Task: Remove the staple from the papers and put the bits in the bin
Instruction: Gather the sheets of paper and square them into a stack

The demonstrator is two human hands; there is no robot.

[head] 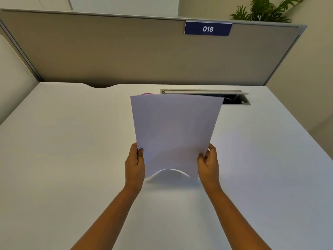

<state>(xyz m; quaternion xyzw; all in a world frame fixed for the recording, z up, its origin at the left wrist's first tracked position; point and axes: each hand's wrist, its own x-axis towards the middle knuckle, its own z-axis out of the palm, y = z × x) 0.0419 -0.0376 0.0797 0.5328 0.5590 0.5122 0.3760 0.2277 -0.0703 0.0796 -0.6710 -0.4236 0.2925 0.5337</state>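
Papers (173, 130) upright, long axis vertical, both hands' fingers (201, 156) pinching lower edges.

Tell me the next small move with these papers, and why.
Probably turn the papers over to hunt for the staple: the left hand and right hand grip the lower edges, holding them upright over the desk, and the blank side facing the camera shows none.

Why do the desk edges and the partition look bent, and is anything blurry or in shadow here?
Head view: the wide-angle lens bows the partition and splays the desk edges; soft, even light, no glare; the papers cast a faint shadow beneath their curled lower edge; the plant looks slightly soft.
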